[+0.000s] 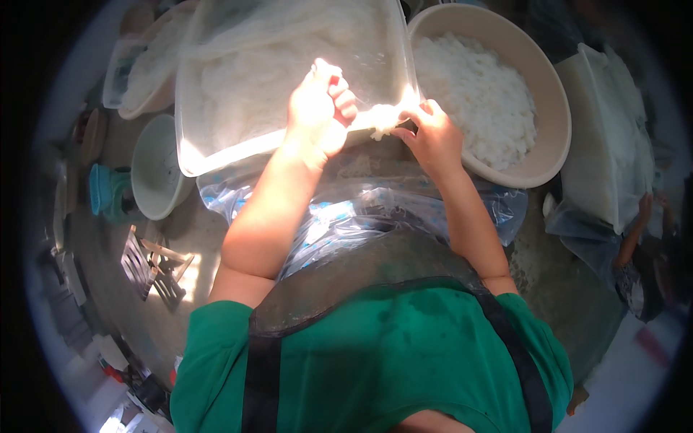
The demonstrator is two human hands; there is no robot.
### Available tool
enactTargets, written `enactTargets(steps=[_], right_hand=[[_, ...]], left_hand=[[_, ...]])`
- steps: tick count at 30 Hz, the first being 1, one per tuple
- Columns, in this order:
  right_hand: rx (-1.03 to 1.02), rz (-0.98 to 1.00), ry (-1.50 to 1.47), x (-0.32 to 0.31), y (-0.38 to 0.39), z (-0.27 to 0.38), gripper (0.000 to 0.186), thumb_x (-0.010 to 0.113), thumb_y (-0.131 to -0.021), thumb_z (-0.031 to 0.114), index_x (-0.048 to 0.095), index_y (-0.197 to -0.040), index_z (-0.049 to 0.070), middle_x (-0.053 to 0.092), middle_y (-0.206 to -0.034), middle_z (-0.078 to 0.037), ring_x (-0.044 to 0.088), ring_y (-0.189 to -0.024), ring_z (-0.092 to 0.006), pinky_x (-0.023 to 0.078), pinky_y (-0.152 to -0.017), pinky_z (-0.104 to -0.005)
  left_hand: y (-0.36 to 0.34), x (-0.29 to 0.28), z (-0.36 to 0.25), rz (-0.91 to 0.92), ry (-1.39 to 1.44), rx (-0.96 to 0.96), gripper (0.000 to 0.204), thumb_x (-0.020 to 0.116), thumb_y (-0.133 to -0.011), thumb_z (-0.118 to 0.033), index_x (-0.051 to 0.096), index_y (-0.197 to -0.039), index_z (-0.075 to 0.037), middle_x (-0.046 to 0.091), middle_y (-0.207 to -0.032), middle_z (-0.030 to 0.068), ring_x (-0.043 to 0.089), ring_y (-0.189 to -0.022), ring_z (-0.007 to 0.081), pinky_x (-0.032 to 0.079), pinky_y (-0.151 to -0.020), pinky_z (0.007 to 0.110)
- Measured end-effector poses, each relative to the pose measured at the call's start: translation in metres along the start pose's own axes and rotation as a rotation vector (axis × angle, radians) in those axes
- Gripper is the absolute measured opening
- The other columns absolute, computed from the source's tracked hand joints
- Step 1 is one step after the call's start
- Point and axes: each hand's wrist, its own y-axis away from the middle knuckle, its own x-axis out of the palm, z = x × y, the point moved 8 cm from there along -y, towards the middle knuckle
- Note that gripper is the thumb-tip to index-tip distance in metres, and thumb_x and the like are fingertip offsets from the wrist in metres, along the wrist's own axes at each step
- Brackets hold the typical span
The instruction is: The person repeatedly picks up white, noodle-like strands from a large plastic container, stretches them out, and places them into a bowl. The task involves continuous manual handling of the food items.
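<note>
A large translucent rectangular tub (189,108) stands before me, holding white, wet-looking fluffy material under liquid. Over its near rim is my left hand (317,108), closed with fingers curled; glare hides whatever may be in it. My right hand (435,136) is at the tub's near right corner, thumb and forefinger pinching a small white fibrous clump (382,121) beside the rim. Just right of this hand, a round beige basin (552,123) holds a heap of white fluffy pieces (480,101). Strong sunlight washes out the fingers and clump.
At left stand a pale green basin (148,177), a teal plastic container (108,191) and a small wooden folding stool (155,263). Another basin with white material (155,65) sits at the far left. At right, another person's arm (635,231) reaches toward a white tub (603,144).
</note>
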Motion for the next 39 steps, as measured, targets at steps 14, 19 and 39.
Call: enactTargets(steps=[14,19,39], right_hand=[[-0.19,0.618,-0.563,0.003,0.037,0.038,0.013,0.071,-0.074,0.008,0.065,-0.083,0.001,0.06,-0.074,-0.007,0.057,-0.067,-0.0175,0.046,-0.062,-0.0278],[-0.03,0.461,-0.387,0.006,0.027,0.015,0.012,0.07,-0.075,0.011,0.066,-0.082,0.002,0.06,-0.074,-0.008,0.056,-0.066,-0.0183,0.045,-0.061,-0.0283],[-0.105,0.033,-0.039,0.006,-0.008,0.002,0.01,0.071,-0.069,0.009,0.066,-0.076,0.012,0.057,-0.076,-0.001,0.053,-0.068,-0.0161,0.043,-0.059,-0.0278]], left_hand=[[0.031,-0.057,0.118,-0.119,-0.151,-0.356,0.015,0.05,-0.09,-0.02,0.053,-0.086,-0.005,0.055,-0.073,0.0059,0.052,-0.059,0.0138,0.044,-0.049,0.024],[0.022,-0.025,0.046,-0.223,-0.033,-0.214,0.023,0.052,-0.091,-0.029,0.055,-0.089,-0.007,0.05,-0.069,-0.0002,0.044,-0.055,0.0101,0.037,-0.045,0.022],[0.025,-0.035,0.076,-0.145,-0.295,-0.1,0.014,0.047,-0.094,-0.02,0.051,-0.088,-0.008,0.047,-0.069,-0.0006,0.042,-0.058,0.0099,0.036,-0.05,0.023]])
